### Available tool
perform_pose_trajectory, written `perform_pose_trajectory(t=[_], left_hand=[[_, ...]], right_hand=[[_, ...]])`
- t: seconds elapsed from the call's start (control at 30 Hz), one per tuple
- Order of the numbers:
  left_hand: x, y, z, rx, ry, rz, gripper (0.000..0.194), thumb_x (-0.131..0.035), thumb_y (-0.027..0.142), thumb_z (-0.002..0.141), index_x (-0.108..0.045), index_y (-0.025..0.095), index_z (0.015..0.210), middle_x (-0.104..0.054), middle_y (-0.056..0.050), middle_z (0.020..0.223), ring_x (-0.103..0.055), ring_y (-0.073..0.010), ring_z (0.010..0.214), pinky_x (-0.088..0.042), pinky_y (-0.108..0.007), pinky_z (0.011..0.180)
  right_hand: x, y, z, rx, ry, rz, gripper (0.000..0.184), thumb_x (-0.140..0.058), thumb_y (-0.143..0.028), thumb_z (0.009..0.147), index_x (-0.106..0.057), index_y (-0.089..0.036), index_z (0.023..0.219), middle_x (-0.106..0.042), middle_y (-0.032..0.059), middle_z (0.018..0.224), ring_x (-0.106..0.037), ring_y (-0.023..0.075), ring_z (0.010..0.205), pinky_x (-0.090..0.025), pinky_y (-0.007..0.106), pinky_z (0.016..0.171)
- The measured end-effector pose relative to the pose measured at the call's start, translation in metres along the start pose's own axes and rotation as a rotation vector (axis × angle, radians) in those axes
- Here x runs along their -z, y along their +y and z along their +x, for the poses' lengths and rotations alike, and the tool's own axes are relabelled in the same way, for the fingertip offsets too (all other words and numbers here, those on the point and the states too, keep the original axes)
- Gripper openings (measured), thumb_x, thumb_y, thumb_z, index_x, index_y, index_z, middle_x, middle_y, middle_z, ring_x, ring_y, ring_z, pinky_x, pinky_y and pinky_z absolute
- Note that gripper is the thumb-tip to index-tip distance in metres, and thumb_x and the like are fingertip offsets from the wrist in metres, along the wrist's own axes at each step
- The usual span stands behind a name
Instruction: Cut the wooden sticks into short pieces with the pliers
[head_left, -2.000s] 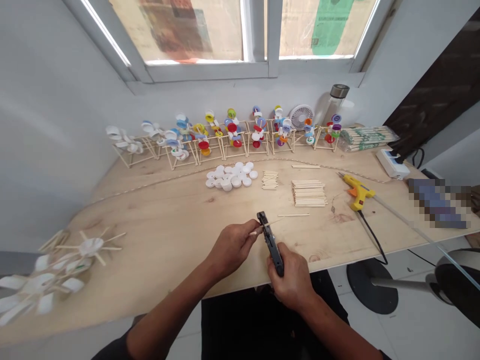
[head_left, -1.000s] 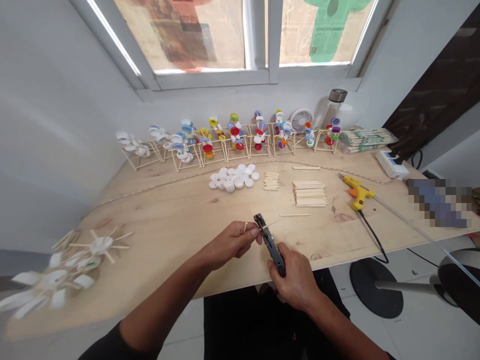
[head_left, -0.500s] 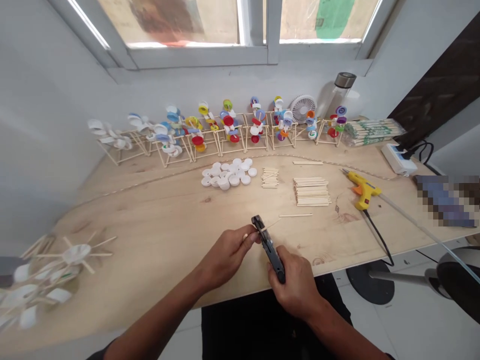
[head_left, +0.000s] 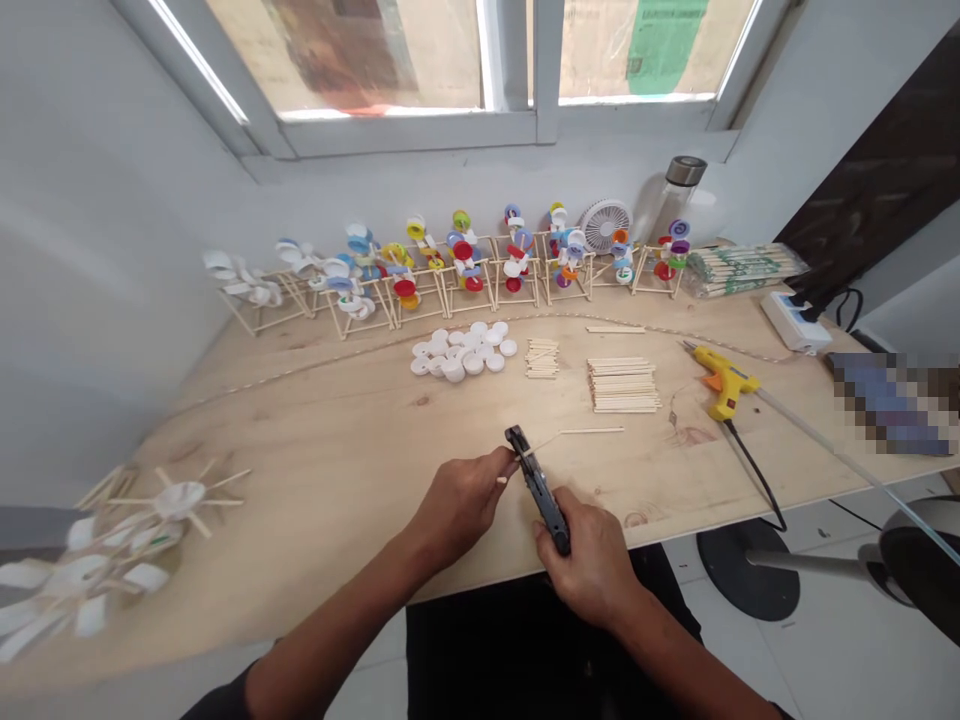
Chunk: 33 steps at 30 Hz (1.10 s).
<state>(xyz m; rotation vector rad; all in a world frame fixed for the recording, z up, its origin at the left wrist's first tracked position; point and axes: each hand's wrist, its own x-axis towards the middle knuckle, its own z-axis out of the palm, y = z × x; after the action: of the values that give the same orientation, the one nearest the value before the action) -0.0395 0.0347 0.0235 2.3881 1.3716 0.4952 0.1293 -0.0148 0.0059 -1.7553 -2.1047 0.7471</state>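
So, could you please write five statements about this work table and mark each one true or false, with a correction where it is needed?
1. The right hand holds a dark hand tool. True.
2. The left hand is empty. False: the left hand pinches a thin wooden stick.
3. The yellow glue gun lies on the table. True.
4. The white caps lie right of the glue gun. False: the caps lie left of it.
5. The fan stands left of the bottle. True.
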Motion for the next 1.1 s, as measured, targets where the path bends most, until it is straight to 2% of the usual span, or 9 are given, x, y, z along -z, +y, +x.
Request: perform_pose_trajectory(t=[0.1, 0.3, 0.47, 0.57, 0.7, 0.8, 0.9, 1.0, 1.1], left_hand=[[0.008, 0.002, 0.003, 0.036, -0.087, -0.128, 0.026, -0.028, 0.027, 0.089, -0.05, 0.017, 0.079, -0.055, 0.0, 0.056, -0.053, -0.0131, 0.051, -0.034, -0.022, 0.049], [0.019, 0.003, 0.009, 0.117, -0.196, -0.524, 0.031, -0.031, 0.036, 0.088, -0.052, 0.016, 0.075, -0.053, 0.001, 0.064, -0.049, -0.0102, 0.06, -0.039, -0.021, 0.059], [0.02, -0.002, 0.011, 0.306, -0.416, -0.969, 0.037, -0.036, 0.047, 0.085, -0.05, 0.014, 0.076, -0.024, 0.01, 0.043, -0.02, -0.0051, 0.039, -0.019, -0.018, 0.039], [0.019, -0.006, 0.012, 0.377, -0.504, -1.206, 0.035, -0.04, 0.047, 0.084, -0.048, 0.015, 0.076, -0.02, 0.011, 0.043, -0.014, -0.0041, 0.038, -0.012, -0.018, 0.038], [0.017, -0.009, 0.013, 0.427, -0.546, -1.34, 0.03, -0.042, 0.042, 0.085, -0.047, 0.015, 0.074, -0.019, 0.011, 0.044, -0.012, -0.004, 0.038, -0.01, -0.018, 0.038], [0.018, -0.01, 0.014, 0.429, -0.556, -1.326, 0.03, -0.04, 0.042, 0.086, -0.047, 0.015, 0.074, -0.019, 0.011, 0.045, -0.012, -0.0043, 0.039, -0.01, -0.018, 0.038], [0.021, -0.008, 0.016, 0.377, -0.525, -1.188, 0.033, -0.035, 0.042, 0.087, -0.048, 0.015, 0.075, -0.02, 0.01, 0.045, -0.014, -0.0048, 0.039, -0.013, -0.018, 0.038], [0.022, -0.004, 0.016, 0.254, -0.396, -0.85, 0.033, -0.031, 0.038, 0.089, -0.05, 0.015, 0.075, -0.03, 0.007, 0.046, -0.027, -0.0059, 0.04, -0.023, -0.018, 0.041], [0.014, -0.002, 0.012, 0.09, -0.157, -0.343, 0.026, -0.033, 0.029, 0.088, -0.052, 0.015, 0.077, -0.049, 0.002, 0.056, -0.045, -0.0094, 0.049, -0.031, -0.02, 0.048]], right_hand=[[0.002, 0.0, -0.001, 0.004, -0.022, 0.023, 0.008, -0.047, -0.027, 0.078, -0.047, -0.02, 0.077, -0.058, -0.0015, 0.06, -0.053, 0.0141, 0.055, -0.024, 0.024, 0.052], [0.003, 0.001, -0.003, 0.006, -0.038, 0.037, 0.009, -0.047, -0.028, 0.078, -0.048, -0.019, 0.079, -0.057, -0.0011, 0.061, -0.053, 0.0148, 0.056, -0.026, 0.024, 0.053], [0.004, 0.0, -0.004, 0.014, -0.038, 0.037, 0.008, -0.047, -0.028, 0.078, -0.048, -0.02, 0.078, -0.058, -0.0008, 0.062, -0.052, 0.015, 0.058, -0.026, 0.024, 0.053], [0.004, 0.0, -0.003, 0.015, -0.043, 0.029, 0.009, -0.047, -0.029, 0.078, -0.047, -0.02, 0.077, -0.057, -0.0011, 0.062, -0.052, 0.0148, 0.057, -0.026, 0.024, 0.053], [0.003, 0.001, -0.001, 0.016, -0.048, 0.023, 0.009, -0.046, -0.029, 0.079, -0.047, -0.02, 0.076, -0.056, -0.0016, 0.061, -0.051, 0.0144, 0.056, -0.024, 0.024, 0.052], [0.004, 0.001, -0.001, 0.019, -0.048, 0.011, 0.009, -0.045, -0.028, 0.079, -0.046, -0.02, 0.077, -0.057, -0.0012, 0.061, -0.051, 0.0145, 0.056, -0.023, 0.024, 0.052], [0.003, 0.001, 0.0, 0.014, -0.046, -0.005, 0.009, -0.044, -0.028, 0.079, -0.046, -0.02, 0.076, -0.057, -0.0012, 0.06, -0.052, 0.0146, 0.055, -0.022, 0.025, 0.051], [0.0, 0.001, 0.001, 0.003, -0.044, -0.006, 0.009, -0.043, -0.028, 0.08, -0.045, -0.02, 0.076, -0.057, -0.0012, 0.06, -0.052, 0.0146, 0.054, -0.022, 0.025, 0.051], [-0.003, 0.001, 0.003, -0.013, -0.033, -0.022, 0.008, -0.043, -0.027, 0.079, -0.045, -0.02, 0.075, -0.058, -0.0006, 0.06, -0.053, 0.0149, 0.054, -0.022, 0.026, 0.051]])
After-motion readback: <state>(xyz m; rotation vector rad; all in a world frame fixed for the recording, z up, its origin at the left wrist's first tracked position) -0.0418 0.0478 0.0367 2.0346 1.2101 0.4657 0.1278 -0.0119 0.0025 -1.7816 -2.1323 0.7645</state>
